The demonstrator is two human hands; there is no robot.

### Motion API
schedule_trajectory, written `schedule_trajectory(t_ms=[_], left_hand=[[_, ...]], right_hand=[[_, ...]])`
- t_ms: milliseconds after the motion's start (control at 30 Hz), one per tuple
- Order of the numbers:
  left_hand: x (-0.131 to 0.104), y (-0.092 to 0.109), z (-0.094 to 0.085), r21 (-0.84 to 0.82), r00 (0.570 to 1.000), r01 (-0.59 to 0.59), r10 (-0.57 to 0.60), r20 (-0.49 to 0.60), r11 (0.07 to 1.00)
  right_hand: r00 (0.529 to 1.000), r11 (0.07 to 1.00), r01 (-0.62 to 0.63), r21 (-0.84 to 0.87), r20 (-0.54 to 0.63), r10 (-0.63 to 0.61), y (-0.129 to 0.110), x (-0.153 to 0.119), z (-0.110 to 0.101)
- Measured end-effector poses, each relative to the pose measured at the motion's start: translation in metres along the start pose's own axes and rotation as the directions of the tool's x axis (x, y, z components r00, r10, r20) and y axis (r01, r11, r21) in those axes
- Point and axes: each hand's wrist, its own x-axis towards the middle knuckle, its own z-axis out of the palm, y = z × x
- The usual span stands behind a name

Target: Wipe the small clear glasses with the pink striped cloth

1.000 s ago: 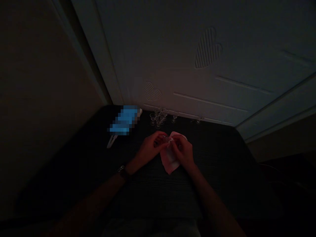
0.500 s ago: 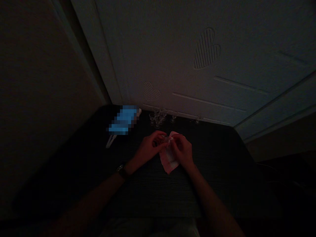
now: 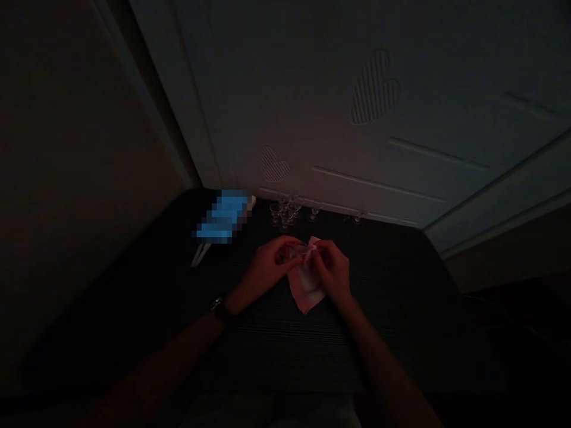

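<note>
In dim light, my left hand (image 3: 271, 260) has its fingers curled round a small clear glass (image 3: 298, 249), whose shape is hard to make out. My right hand (image 3: 333, 267) pinches a pinkish cloth (image 3: 307, 291) against the glass. The cloth hangs down between the two hands over the dark table (image 3: 276, 351). Just beyond the hands, several small stemmed glasses (image 3: 285, 213) stand in a cluster, with a single glass (image 3: 314, 213) to their right and another glass (image 3: 357, 216) farther right.
A lit, pixelated screen (image 3: 223, 217) is at the table's back left, with a white cable or strap (image 3: 200, 254) below it. Behind the table rises a pale panel (image 3: 321, 137) with raised hearts and bars.
My right hand has moved slightly to the right, and the cloth's upper part has shifted at the glass. My left hand stays nearly where it was.
</note>
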Motion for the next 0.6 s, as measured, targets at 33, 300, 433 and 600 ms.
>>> schedule_trajectory(t_ms=[33, 300, 433, 600], left_hand=[[0.0002, -0.0003, 0.0001, -0.004, 1.000, -0.002, 0.002, -0.005, 1.000], [0.0044, -0.0044, -0.0005, -0.239, 0.996, 0.047, -0.062, -0.058, 0.970], [0.0069, -0.0080, -0.0033, -0.389, 0.990, 0.127, -0.142, -0.011, 0.912], [0.0061, -0.0095, -0.0034, -0.458, 0.989, 0.126, -0.148, -0.013, 0.880]], right_hand=[[1.000, 1.000, 0.006, -0.003, -0.001, -0.006, -0.0003, -0.0001, -0.0001], [0.999, 0.999, 0.045, 0.003, 0.030, -0.045, -0.0012, -0.0005, 0.0004], [0.992, 0.995, 0.104, 0.008, 0.068, -0.104, -0.0057, 0.0001, -0.0016], [0.985, 0.992, 0.120, 0.034, 0.119, -0.123, -0.0061, 0.0001, -0.0009]])
